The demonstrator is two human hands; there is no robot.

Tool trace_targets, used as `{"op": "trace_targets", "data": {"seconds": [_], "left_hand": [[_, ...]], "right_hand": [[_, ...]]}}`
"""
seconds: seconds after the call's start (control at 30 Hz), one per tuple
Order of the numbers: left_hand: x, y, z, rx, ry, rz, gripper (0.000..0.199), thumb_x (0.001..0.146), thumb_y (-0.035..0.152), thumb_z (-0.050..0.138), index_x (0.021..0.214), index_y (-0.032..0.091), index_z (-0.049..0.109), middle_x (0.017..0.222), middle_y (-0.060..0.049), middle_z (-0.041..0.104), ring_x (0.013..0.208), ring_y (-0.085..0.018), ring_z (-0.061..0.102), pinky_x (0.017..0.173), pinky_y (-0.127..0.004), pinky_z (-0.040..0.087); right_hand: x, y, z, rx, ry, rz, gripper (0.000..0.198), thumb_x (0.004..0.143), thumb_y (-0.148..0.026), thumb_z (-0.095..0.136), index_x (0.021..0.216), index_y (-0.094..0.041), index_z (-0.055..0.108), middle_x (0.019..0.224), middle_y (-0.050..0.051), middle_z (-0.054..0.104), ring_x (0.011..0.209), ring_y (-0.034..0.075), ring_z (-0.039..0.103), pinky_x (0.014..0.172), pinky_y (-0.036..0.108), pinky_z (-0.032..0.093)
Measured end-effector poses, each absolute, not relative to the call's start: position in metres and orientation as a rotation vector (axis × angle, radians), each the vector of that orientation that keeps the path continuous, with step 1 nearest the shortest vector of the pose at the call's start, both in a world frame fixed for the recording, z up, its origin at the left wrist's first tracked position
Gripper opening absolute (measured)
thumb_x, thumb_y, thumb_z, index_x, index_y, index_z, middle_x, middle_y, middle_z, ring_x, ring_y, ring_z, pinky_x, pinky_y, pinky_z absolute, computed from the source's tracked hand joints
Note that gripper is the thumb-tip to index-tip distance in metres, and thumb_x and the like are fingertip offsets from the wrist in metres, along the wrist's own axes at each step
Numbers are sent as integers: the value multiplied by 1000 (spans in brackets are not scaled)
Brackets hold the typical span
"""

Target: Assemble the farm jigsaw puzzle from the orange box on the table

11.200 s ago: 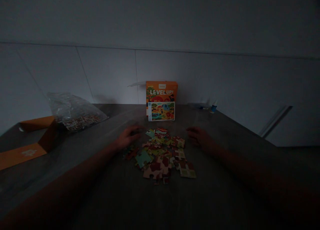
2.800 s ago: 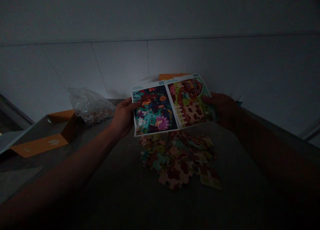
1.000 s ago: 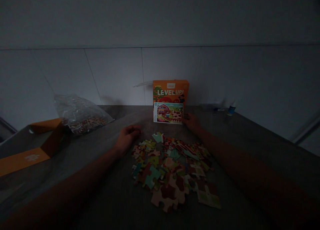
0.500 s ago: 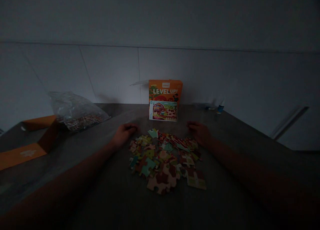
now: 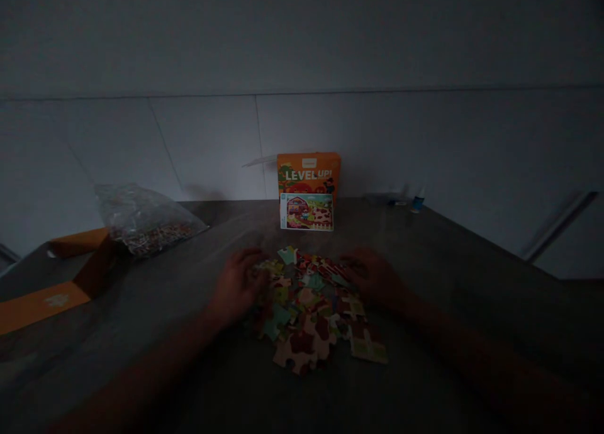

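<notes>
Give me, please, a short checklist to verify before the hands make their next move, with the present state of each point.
1. Picture card readable from here: ok, it stands in front of the orange box, farm picture facing the camera.
2. Both hands at the puzzle pieces: ok, the left hand is at the pile's left side, the right hand at its right.
3. Hands free of pieces: cannot tell, too dark and blurred.
4. Pieces spread out singly: not ok, many overlap.
5. Plastic bag apart from the pile: ok, it lies off to the left.
6. Good light: not ok, the scene is dim.
</notes>
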State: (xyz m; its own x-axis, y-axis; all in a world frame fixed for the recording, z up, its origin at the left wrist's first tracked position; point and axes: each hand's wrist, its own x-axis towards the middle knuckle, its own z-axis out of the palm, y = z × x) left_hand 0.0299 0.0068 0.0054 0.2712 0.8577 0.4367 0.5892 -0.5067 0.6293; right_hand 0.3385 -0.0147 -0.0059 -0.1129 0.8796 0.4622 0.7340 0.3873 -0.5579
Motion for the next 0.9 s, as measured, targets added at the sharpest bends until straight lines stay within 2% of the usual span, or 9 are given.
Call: {"op": "trace_targets", "data": {"seconds": [0.1,0.2,0.33,0.47,0.57,0.73,0.77,0.83,0.9], "left_hand": [[35,-26,23,2805,752,652,57,82,41,64,137,31,52,150,-8,41,138,-36,34,112,-54,30],[34,-33,29,2932,604,396,67,85,46,60,146,30,38,152,-12,37,139,-36,32,112,-57,30],[20,-7,17,2857,957,416,68,84,52,60,143,23,43,147,-17,39,136,-37,36,110,-54,34],[12,8,6,2794,947,376,57,91,44,53,144,25,42,147,-15,39,132,-34,43,108,-51,38],[16,1,11,2811,913,438,54,89,38,55,141,24,47,148,-15,38,135,-36,37,111,-53,33],[30,-20,22,2831,557,359,79,78,49,68,147,28,37,152,-12,35,141,-38,29,115,-57,24],[32,-22,22,2820,507,331,82,76,50,70,147,27,36,151,-13,38,140,-38,30,115,-57,24],[34,-24,20,2796,460,333,80,75,45,70,146,24,39,147,-14,43,137,-37,35,114,-56,26],[33,-22,18,2777,452,376,71,79,38,67,143,22,42,144,-14,46,133,-34,41,113,-53,30]], "right_hand": [[322,-32,1,-1292,-2089,90,34,84,-34,59,111,-17,69,113,14,67,104,28,62,92,46,48],[303,-47,4,-1144,-2262,72,42,85,-40,61,120,-18,65,125,16,62,117,30,56,99,51,43],[288,-56,5,-942,-2496,208,50,82,-52,64,126,-27,61,132,11,58,125,29,51,109,53,32],[288,-49,-2,-1029,-2480,146,35,91,-43,56,122,-28,64,131,10,60,124,28,52,110,56,29],[293,-46,-5,-1103,-2401,3,31,91,-41,55,114,-25,67,127,13,62,123,30,53,109,60,26],[294,-57,9,-951,-2505,46,54,74,-57,69,119,-25,65,120,13,64,116,33,55,110,62,22],[293,-59,13,-944,-2528,63,55,74,-56,70,120,-26,64,117,12,65,114,32,56,110,62,21],[291,-62,19,-963,-2554,95,43,80,-46,66,119,-26,65,113,9,67,111,30,57,110,62,21],[290,-63,24,-964,-2577,162,32,87,-34,60,116,-24,66,113,9,67,110,28,58,108,57,29]]}}
